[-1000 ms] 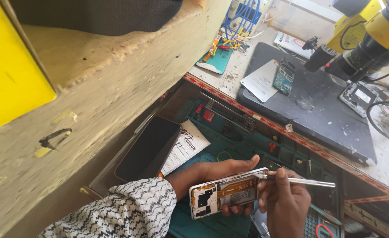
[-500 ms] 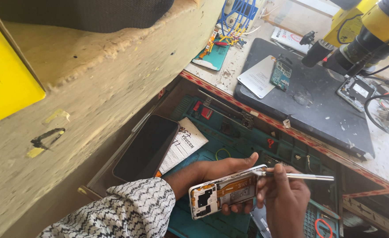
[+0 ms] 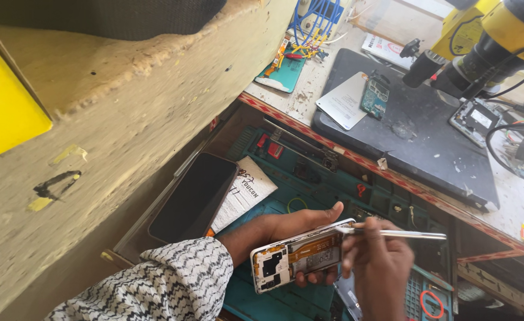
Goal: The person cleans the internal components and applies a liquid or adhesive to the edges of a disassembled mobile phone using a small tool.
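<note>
- While a dark glossy phone screen panel [image 3: 193, 196] lies leftmost in the open teal drawer [image 3: 309, 178], the left hand [image 3: 285, 229] grips a back-opened smartphone with exposed circuit boards [image 3: 302, 255].
- Its cover is already off; the internals remain in place.
- The right hand [image 3: 381, 267] pinches slim silver tweezers [image 3: 398, 234], their tip touching the phone's upper edge.
- Farther right sits a black work mat [image 3: 416, 142].

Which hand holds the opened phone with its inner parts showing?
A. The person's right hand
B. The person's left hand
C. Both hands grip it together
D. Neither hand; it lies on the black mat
B: the left hand grips the opened phone from behind, while the right hand holds thin metal tweezers to its upper end.
</note>
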